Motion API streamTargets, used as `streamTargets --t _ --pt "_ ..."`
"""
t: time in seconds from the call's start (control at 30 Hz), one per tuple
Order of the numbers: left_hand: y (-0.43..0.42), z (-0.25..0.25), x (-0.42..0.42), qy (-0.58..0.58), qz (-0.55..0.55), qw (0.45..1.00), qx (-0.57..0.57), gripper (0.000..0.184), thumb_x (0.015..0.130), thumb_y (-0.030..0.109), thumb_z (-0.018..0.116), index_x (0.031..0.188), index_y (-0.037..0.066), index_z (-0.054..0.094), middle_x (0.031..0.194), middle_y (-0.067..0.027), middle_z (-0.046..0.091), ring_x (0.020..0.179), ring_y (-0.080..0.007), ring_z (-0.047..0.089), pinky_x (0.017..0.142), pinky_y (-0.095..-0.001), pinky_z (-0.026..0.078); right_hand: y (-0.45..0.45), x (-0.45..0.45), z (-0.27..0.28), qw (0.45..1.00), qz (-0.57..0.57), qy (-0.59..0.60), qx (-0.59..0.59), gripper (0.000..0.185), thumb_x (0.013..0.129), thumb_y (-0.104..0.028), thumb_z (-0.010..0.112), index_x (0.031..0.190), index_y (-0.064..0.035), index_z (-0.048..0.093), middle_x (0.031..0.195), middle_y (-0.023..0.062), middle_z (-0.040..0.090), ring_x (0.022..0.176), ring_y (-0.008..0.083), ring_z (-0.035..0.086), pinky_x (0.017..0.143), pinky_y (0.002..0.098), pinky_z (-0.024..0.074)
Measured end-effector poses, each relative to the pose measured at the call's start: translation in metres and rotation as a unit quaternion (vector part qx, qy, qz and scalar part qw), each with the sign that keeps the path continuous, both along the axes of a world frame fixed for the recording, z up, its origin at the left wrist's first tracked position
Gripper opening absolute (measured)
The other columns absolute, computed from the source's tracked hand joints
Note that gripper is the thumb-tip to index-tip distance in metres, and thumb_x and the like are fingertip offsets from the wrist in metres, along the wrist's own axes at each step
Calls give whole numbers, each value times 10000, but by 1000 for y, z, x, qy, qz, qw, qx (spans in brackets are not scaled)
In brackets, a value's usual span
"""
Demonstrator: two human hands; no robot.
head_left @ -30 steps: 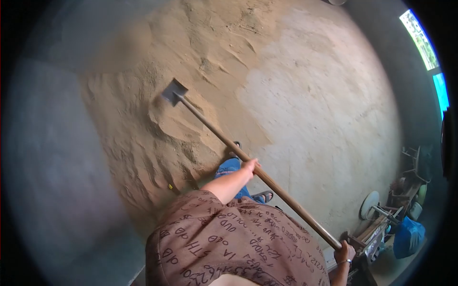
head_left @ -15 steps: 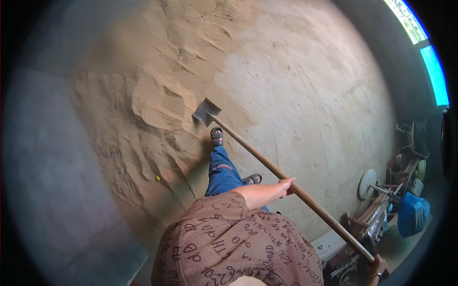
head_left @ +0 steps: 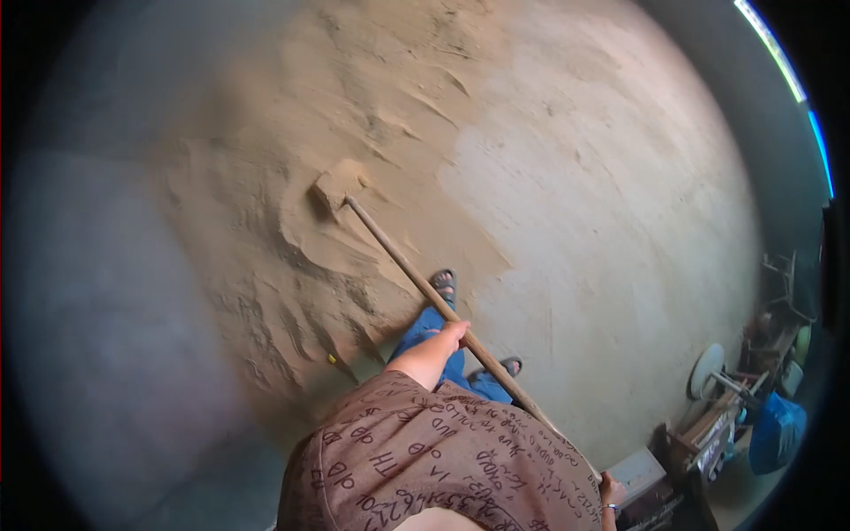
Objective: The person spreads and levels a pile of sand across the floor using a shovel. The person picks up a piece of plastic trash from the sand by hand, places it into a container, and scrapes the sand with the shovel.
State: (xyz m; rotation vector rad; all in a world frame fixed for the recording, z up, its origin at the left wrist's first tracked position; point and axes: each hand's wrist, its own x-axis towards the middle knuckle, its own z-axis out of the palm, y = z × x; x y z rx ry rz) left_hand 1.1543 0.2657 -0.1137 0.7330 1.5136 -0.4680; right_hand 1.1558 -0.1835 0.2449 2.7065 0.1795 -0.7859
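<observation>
A shovel with a long wooden handle [head_left: 398,257] slants across the head view from upper left to lower right. Its blade [head_left: 333,189] is loaded with sand and sits in the spread of sand [head_left: 266,226]. My left hand [head_left: 455,333] is wrapped round the middle of the handle. Near the handle's rear end, at the lower right, my right hand [head_left: 611,491] grips it, with a band on the wrist; my shirt partly covers the shaft between the hands. My sandalled feet stand below the handle, one at the sand's edge.
Pale bare floor [head_left: 611,203] spreads right of the sand. Along the right wall lie a round-topped stool [head_left: 707,372], a blue plastic bag [head_left: 777,432] and wooden furniture pieces [head_left: 708,425]. A grey wall [head_left: 106,292] borders the left. A small yellow scrap [head_left: 332,359] lies on the sand.
The shovel blade has moved forward and left into the sand and now carries a load. Both hands have shifted left with the handle, the right one coming closer to my body.
</observation>
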Motion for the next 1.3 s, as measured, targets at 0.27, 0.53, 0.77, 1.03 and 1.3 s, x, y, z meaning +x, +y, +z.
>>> streamTargets --t 0.27,0.53,0.77,1.03,1.3 --pt "332 125 93 44 -23 945 325 561 754 312 496 1166 -38 346 1106 -155 481 1009 -226 467 825 -327 393 280 79 -43 976 64 -23 208 174 602 -221 611 761 -188 546 535 76 549 511 273 556 437 372 418" --pt "324 87 70 -87 84 977 178 411 668 205 584 1002 -5 469 886 -118 530 768 -205 520 644 -346 448 224 87 -23 948 33 126 290 275 631 -188 599 896 -172 527 623 117 571 585 314 561 523 381 445" --pt "11 61 53 -92 133 986 33 125 576 124 589 679 75 537 653 -77 563 567 -183 542 507 -331 460 16 60 41 992 88 -62 65 102 540 -96 558 623 -126 509 584 107 540 569 311 538 496 405 415" --pt "-230 78 30 -102 40 980 -167 218 672 196 605 825 70 514 728 -61 580 613 -176 580 513 -308 505 -166 20 141 988 92 -118 -38 179 485 -117 597 541 -95 428 525 123 493 551 340 512 463 425 379" --pt "-203 18 16 -87 50 989 -106 313 671 225 626 893 46 498 805 -94 555 638 -198 553 534 -355 486 -122 8 114 995 78 -63 -28 122 521 -134 594 586 -123 491 525 107 513 546 317 533 462 416 395"
